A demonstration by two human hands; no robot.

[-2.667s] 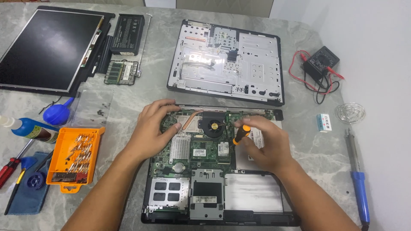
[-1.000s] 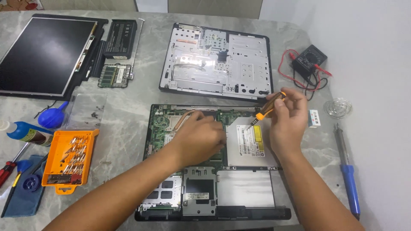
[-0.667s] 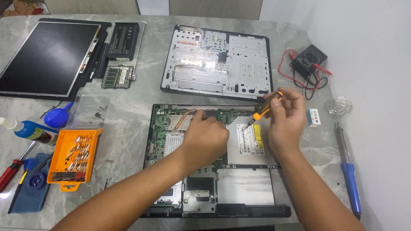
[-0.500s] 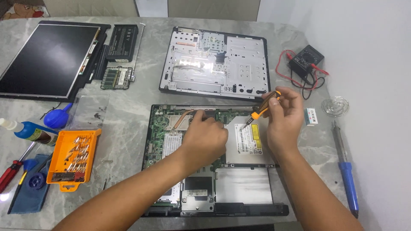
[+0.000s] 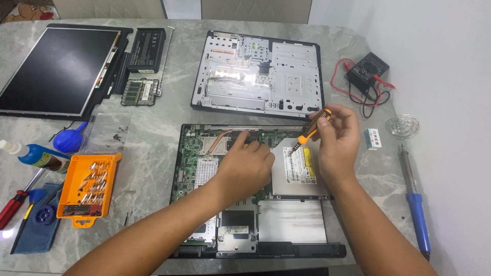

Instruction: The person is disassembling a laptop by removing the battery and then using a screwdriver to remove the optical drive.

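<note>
An opened laptop base (image 5: 266, 240) lies on the grey marble table, its green board, copper heat pipe (image 5: 220, 139) and silver optical drive (image 5: 302, 168) exposed. My left hand (image 5: 245, 166) rests palm down on the board's middle, fingertips near the heat pipe and fan area. My right hand (image 5: 337, 140) holds an orange and black screwdriver (image 5: 312, 130) tilted, its tip pointing down at the top left corner of the optical drive.
Behind the base lies a removed metal cover panel (image 5: 258, 74). A screen panel (image 5: 56, 69), battery (image 5: 146, 48) and memory module (image 5: 138, 92) sit far left. An orange bit case (image 5: 89, 186), blue bottle (image 5: 38, 156) and red screwdriver (image 5: 13, 207) are at left; a multimeter (image 5: 365, 69) and soldering iron (image 5: 414, 204) at right.
My left hand has moved from the heat pipe's left end to the middle of the board. My right hand with the screwdriver has shifted right, up over the optical drive's corner.
</note>
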